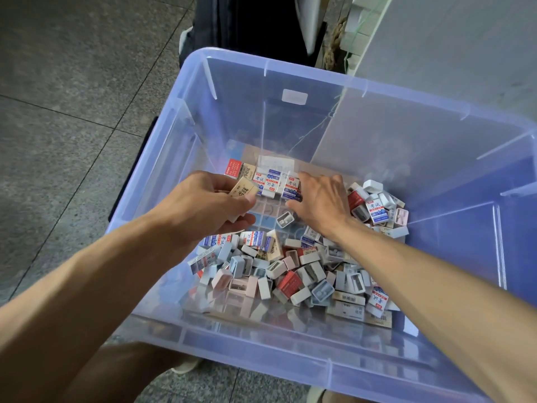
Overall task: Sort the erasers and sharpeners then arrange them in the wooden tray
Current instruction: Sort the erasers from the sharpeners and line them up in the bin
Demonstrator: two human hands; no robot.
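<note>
Erasers [271,181] line up at bin's [290,347] far side; left hand [209,207] pinches beige eraser [242,191] to add, right hand [319,205] flat, fingers straight, steadying row.

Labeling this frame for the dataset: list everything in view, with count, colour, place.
plastic bin: one, translucent blue, on the grey tiled floor
row of erasers: several, white-blue, red and beige, lined up at the bin's far side
loose pile: many erasers and sharpeners, mixed pastel colours, bin's near and right parts
beige eraser: one, in the left hand
grey sharpener: one, lying alone between the hands
left hand: grips the beige eraser
right hand: fingers on the row's right end
</note>
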